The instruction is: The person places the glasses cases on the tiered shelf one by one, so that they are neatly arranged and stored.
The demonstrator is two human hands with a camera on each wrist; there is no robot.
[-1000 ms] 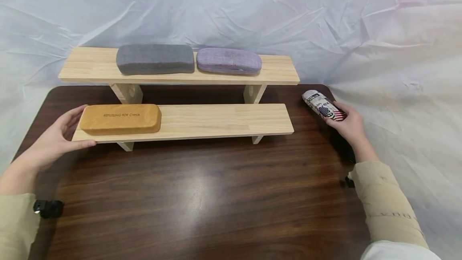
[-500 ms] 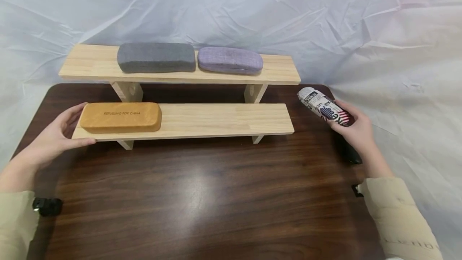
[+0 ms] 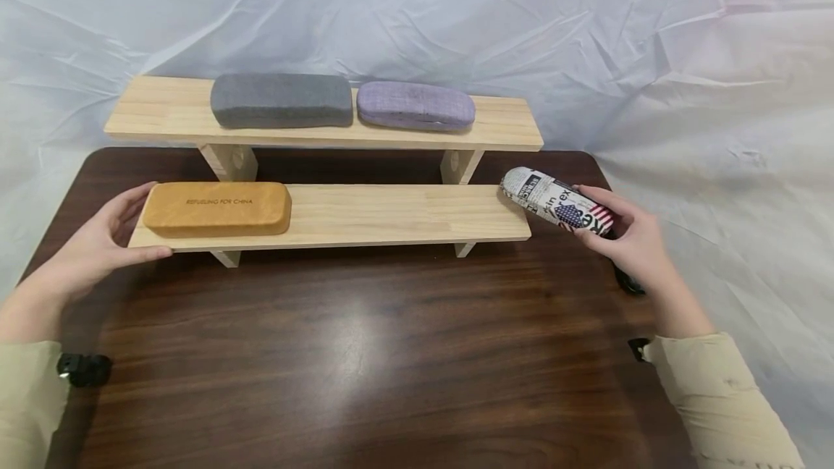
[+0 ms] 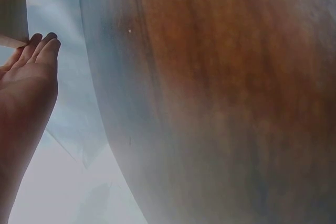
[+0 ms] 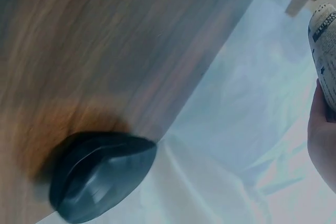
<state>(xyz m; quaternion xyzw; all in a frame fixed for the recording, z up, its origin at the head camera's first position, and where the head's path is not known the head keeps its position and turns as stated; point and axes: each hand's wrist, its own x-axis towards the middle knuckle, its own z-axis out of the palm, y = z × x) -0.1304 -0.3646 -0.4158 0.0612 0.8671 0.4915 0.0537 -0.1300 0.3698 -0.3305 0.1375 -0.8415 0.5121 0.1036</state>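
grasping the newsprint-patterned case [image 3: 554,199] in the right hand [image 3: 630,239], by the lower shelf's right end; gripping the lower shelf [image 3: 404,214] left with the left hand [image 3: 98,246], beside the tan case [image 3: 218,209]. from the right wrist, plainly seeing a dark glossy object [image 5: 105,177]; from the head alone, grey case [image 3: 281,100] and purple case [image 3: 415,105].

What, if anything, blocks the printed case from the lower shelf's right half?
Nothing visible: the right hand holds the printed case near the right end of the lower shelf; the orange case sits at its left end.
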